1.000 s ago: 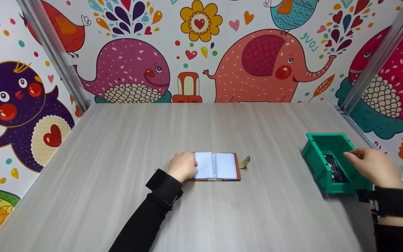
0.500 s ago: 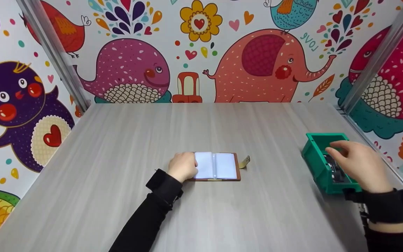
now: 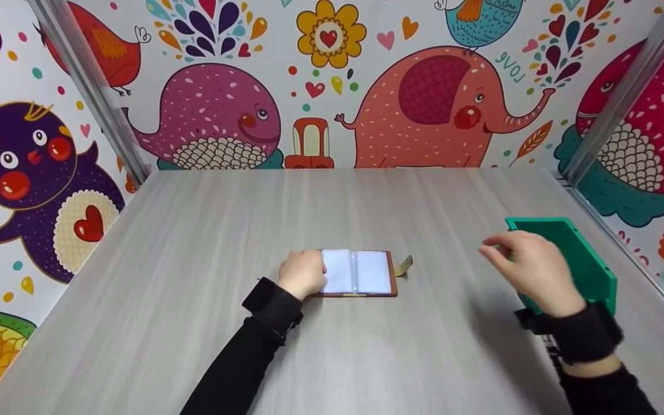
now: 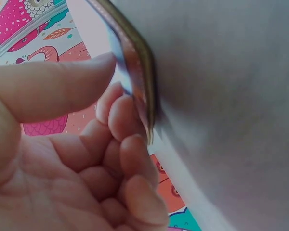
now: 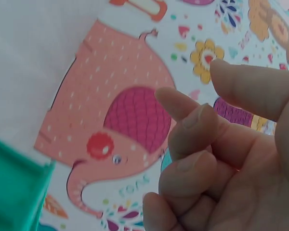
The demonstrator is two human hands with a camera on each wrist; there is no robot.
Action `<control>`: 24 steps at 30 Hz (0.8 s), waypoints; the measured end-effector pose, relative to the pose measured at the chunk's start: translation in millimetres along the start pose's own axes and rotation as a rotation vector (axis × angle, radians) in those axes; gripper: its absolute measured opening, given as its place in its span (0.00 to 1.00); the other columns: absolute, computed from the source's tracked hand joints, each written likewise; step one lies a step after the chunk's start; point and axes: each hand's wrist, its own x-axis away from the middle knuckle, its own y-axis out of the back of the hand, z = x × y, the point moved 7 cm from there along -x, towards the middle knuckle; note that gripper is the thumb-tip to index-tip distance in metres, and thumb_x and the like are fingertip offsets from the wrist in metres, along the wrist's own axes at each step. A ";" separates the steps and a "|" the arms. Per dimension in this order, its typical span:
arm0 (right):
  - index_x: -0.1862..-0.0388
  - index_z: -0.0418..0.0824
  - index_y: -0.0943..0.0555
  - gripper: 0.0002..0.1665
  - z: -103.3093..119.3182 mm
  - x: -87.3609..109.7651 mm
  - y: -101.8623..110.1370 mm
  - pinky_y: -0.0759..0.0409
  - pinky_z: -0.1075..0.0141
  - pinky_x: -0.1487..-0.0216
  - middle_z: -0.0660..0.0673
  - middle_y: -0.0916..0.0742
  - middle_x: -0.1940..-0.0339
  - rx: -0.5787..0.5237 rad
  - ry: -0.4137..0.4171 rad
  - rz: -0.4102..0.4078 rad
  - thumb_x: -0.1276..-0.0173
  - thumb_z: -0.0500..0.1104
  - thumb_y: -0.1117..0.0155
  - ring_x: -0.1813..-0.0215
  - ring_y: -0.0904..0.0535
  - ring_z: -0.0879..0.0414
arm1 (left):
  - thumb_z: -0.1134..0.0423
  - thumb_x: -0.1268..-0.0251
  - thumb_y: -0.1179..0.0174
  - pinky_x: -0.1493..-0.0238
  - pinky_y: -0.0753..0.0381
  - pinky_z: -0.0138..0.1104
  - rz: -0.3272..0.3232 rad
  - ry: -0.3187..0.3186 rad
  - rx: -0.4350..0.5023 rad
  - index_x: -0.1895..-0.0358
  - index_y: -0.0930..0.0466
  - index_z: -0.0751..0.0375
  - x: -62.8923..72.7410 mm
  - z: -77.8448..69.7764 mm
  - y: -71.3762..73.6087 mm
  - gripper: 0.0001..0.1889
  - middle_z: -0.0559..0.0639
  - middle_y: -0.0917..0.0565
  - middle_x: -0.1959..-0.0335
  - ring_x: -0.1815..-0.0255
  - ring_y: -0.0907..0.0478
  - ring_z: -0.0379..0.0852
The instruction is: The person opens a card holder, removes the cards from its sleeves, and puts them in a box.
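Note:
A small brown card holder lies spread on the table, with pale plastic sleeves and a snap strap sticking out to the right. My left hand holds its left edge. In the left wrist view, the thumb presses the inner side of the card holder and curled fingers sit at its edge. Over the left side of a green bin, my right hand hovers above the table. The right wrist view shows its thumb and bent fingers apart, nothing between them.
Dark items seen earlier in the green bin are now hidden behind my right hand and wrist. A wall with cartoon animals stands along the table's back edge, and metal posts rise at the back corners.
My right hand has moved left from over the green bin's right side, past its middle, toward the card holder. The left hand and card holder have stayed in place.

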 end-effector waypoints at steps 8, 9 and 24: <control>0.59 0.37 0.13 0.12 30.5 -6.7 -27.4 0.32 0.60 0.71 0.50 0.22 0.78 0.010 0.078 -0.029 0.33 0.45 0.32 0.74 0.30 0.55 | 0.70 0.52 0.35 0.65 0.21 0.48 -0.003 -0.017 -0.017 0.73 0.15 0.56 1.3 -1.2 1.4 0.04 0.53 0.15 0.66 0.62 0.19 0.59; 0.59 0.37 0.13 0.12 34.0 -7.3 -30.5 0.33 0.60 0.71 0.50 0.23 0.78 0.013 0.088 -0.032 0.33 0.45 0.31 0.74 0.31 0.55 | 0.70 0.52 0.35 0.66 0.21 0.48 -0.003 -0.019 -0.019 0.73 0.15 0.56 1.4 -1.7 1.6 0.04 0.53 0.15 0.66 0.62 0.19 0.59; 0.59 0.41 0.12 0.09 71.2 -23.9 -97.3 0.30 0.57 0.66 0.53 0.22 0.79 0.001 0.201 0.079 0.37 0.42 0.29 0.73 0.29 0.57 | 0.70 0.52 0.35 0.65 0.21 0.49 -0.008 -0.023 -0.022 0.73 0.15 0.56 1.3 -1.5 1.3 0.04 0.53 0.15 0.67 0.62 0.19 0.60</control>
